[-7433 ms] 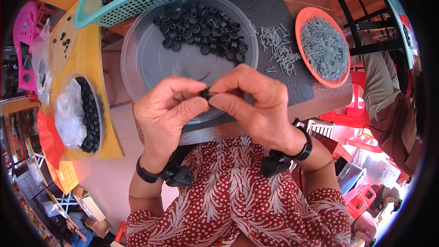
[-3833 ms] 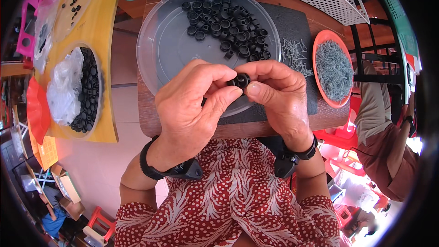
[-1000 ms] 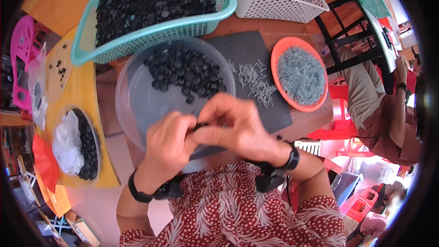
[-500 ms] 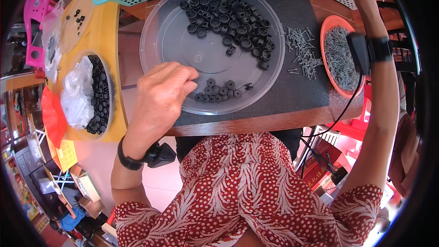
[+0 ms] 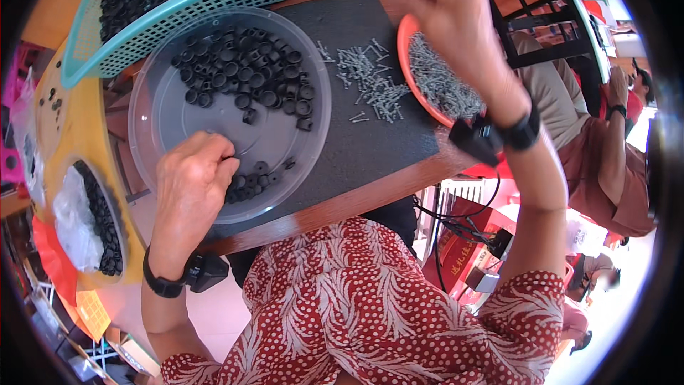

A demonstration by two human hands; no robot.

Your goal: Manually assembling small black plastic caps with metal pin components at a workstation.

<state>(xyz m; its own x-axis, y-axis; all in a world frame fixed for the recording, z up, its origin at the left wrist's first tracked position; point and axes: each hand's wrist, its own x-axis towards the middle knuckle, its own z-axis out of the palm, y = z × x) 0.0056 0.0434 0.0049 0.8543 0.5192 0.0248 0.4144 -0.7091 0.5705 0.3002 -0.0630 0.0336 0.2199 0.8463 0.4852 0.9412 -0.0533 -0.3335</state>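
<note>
The left hand [image 5: 191, 184] rests inside the clear round tray [image 5: 153, 117], its grip curled loosely over a short row of small black caps [image 5: 251, 184] lined up at the tray's five o'clock edge; whether a cap is pinched under the fingers I cannot tell. A larger heap of loose black caps [image 5: 246, 75] sits toward the tray's twelve o'clock, apparently kept apart from the gathered row. The right hand [image 5: 449, 18] is up at one o'clock over the orange dish [image 5: 407, 34] of small metal screws [image 5: 442, 85], fingers bent downward as if picking; its grip is blurred, so unclear. More scattered screws [image 5: 367, 78] lie on the dark mat [image 5: 370, 150] covering the surface, close to both hands.
</note>
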